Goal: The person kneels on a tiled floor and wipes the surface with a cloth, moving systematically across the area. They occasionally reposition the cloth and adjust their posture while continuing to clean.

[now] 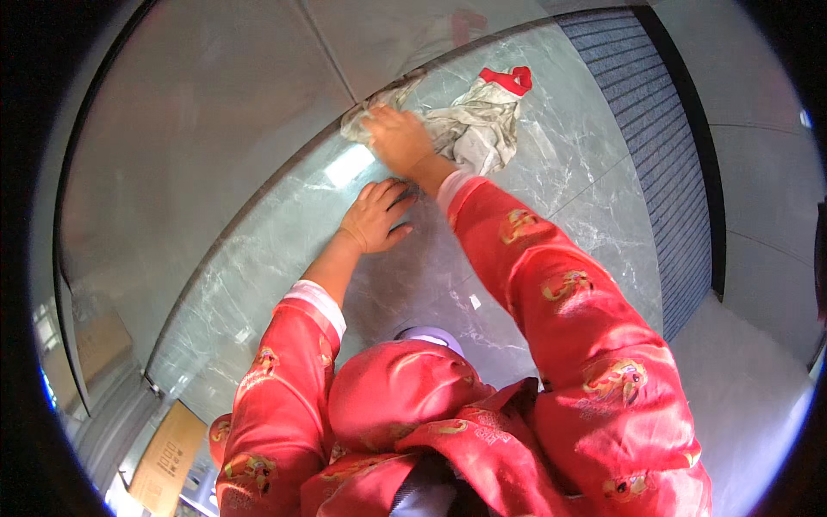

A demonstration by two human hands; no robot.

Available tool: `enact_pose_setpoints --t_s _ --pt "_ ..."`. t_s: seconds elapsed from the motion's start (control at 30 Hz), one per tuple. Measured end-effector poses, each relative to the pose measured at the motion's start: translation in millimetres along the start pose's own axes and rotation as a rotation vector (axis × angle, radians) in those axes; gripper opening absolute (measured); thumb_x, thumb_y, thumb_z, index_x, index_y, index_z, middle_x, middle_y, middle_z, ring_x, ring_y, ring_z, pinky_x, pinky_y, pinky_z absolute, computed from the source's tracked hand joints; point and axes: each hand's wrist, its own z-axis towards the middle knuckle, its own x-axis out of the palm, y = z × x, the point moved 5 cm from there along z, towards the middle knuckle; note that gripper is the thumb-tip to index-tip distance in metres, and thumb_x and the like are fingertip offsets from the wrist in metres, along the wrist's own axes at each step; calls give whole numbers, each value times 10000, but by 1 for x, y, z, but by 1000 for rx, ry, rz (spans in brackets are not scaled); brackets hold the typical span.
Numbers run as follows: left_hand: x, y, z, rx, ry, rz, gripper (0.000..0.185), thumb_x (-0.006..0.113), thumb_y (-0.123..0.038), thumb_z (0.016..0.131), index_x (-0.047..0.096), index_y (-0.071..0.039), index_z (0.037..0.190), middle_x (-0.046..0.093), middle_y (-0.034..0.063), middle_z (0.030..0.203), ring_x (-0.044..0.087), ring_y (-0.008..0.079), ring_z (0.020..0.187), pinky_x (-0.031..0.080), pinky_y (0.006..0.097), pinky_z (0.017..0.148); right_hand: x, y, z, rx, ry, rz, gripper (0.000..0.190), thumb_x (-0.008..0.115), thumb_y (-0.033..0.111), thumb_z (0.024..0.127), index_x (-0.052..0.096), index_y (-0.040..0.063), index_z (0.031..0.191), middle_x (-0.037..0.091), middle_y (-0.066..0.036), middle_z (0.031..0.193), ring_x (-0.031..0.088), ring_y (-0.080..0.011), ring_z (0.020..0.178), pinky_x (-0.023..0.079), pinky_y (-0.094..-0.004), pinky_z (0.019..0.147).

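A crumpled, soiled white cloth [481, 139] with a red band lies on the grey marbled tile floor [581, 213], against the foot of the wall. My right hand [402, 141] is on the near-wall end of this cloth, fingers bent over it and slightly blurred. Some of the fabric bunches out past the fingertips, towards the wall. Nearer to me, my left hand [380, 216] rests palm down on the bare tile with its fingers spread, holding nothing. Red patterned sleeves with pale cuffs cover both arms.
The glossy grey wall [213, 116] curves along the left and top. To the right lies a dark-edged, ribbed blue-grey mat [646, 129]. A cardboard box [167, 459] stands at lower left. Below my knee shows a purple shoe [446, 337], near a small white scrap [475, 302].
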Motion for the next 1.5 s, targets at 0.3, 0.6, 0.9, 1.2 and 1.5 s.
enact_pose_setpoints --t_s 0.3,0.6,0.9,1.2,1.5 --pt "-19 -16 -92 -263 -178 -76 566 706 -369 795 574 -60 1250 533 144 1306 469 345 1228 358 475 1027 -44 -197 2 777 463 -269 482 531 411 926 478 212 1362 504 -92 1407 515 -285 1255 373 -538 1020" --pt "-3 -59 -283 -770 -438 -26 371 668 -220 859 607 -17 1164 606 119 876 579 314 801 456 454 727 -6 -70 -6 10 171 -153 337 569 204 879 621 46 1171 611 -218 1180 560 -387 1134 457 -468 947" --pt "-18 -52 -218 -762 -412 -258 256 671 -168 860 657 -49 1086 597 133 773 584 323 705 482 404 630 -12 -68 24 46 545 -176 370 441 358 964 617 152 1217 600 -88 1266 546 -267 1182 452 -476 954" --pt "-178 -78 -571 -1394 132 165 244 609 -191 905 658 -5 1056 661 206 970 646 397 866 530 434 762 -26 -312 -6 686 573 -395 528 288 433 996 309 258 1494 349 -87 1523 389 -306 1370 303 -617 1077" --pt "-257 -262 -800 -2006 861 35 424 515 -335 930 654 66 938 644 259 944 591 427 935 469 469 817 -28 -298 0 516 587 -391 513 463 281 914 470 123 1402 506 -194 1376 465 -378 1282 355 -467 1095"
